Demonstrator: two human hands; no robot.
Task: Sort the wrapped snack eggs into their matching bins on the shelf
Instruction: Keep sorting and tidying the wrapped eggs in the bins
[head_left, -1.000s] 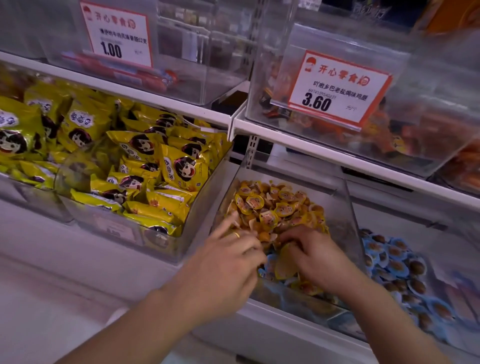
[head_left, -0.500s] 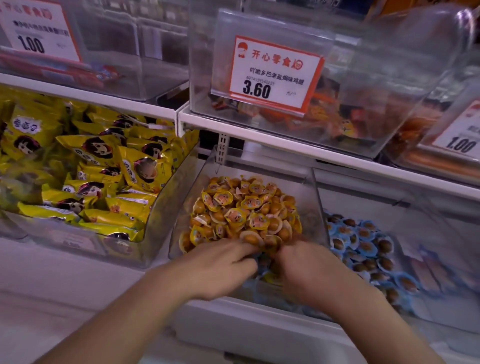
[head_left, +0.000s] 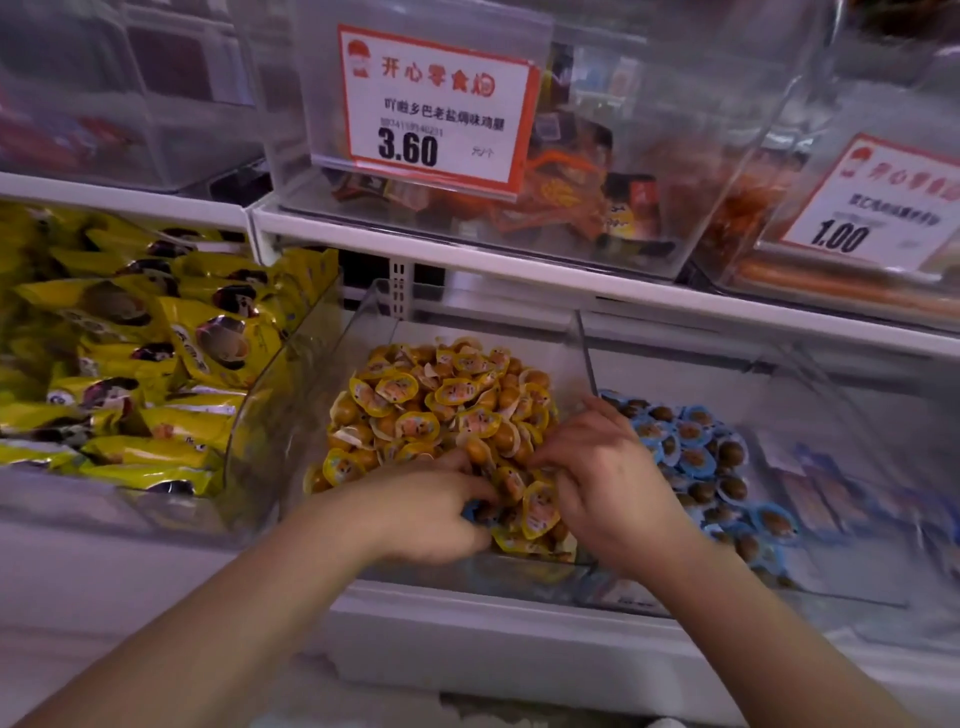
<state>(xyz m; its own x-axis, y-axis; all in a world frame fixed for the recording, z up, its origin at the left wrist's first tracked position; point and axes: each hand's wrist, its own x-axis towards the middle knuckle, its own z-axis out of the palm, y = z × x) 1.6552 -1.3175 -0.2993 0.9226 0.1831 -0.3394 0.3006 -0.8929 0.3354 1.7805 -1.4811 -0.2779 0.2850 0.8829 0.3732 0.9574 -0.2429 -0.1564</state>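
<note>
A clear middle bin (head_left: 583, 353) holds a heap of yellow-wrapped eggs (head_left: 447, 405). To its right, another clear bin (head_left: 727, 364) holds blue-wrapped eggs (head_left: 693, 457). Both hands are in the front of the middle bin. My left hand (head_left: 421, 514) has its fingers curled over a blue-wrapped egg (head_left: 471, 512) lying among the yellow ones. My right hand (head_left: 608, 483) reaches in from the right with bent fingers. Its fingertips are buried in the yellow eggs, so any hold is hidden.
A bin of yellow snack bags (head_left: 171, 374) stands to the left. The upper shelf (head_left: 519, 270) carries clear bins with price cards 3.60 (head_left: 431, 111) and 1.00 (head_left: 862, 208). Flat bluish packets (head_left: 815, 499) lie at the right bin's front. The white shelf front (head_left: 467, 649) runs below.
The view has swung right and moved closer. Both hands stayed at the front of the yellow egg bin, and my left fingers have curled down over the blue-wrapped egg.
</note>
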